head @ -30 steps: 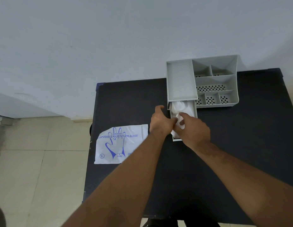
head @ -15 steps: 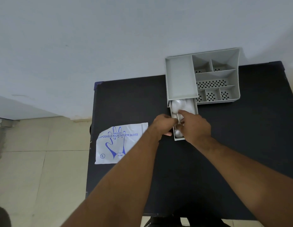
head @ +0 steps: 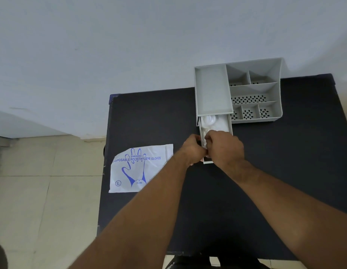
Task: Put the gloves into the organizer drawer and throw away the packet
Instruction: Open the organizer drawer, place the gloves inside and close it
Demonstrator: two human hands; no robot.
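A grey organizer [head: 213, 90] stands at the back of the black table [head: 285, 171]. Its drawer [head: 230, 127] is pulled out toward me and holds crumpled clear gloves [head: 211, 122]. My right hand [head: 225, 149] lies over the drawer's near half, fingers curled down into the gloves. My left hand [head: 192, 149] is at the drawer's left side near its front end, fingers bent against it. Both hands hide the drawer's front. The white glove packet [head: 139, 169] with blue print lies flat at the table's left edge, left of my left hand.
The organizer's right part has several open compartments [head: 252, 98] with perforated floors. A pale wall rises right behind the table. Tiled floor [head: 42, 181] lies to the left, below the table's edge. The packet overhangs that left edge slightly.
My left hand slid from above the drawer's left rim down to its near left side. My right hand stayed on the gloves and pressed a little lower. The view shifted slightly.
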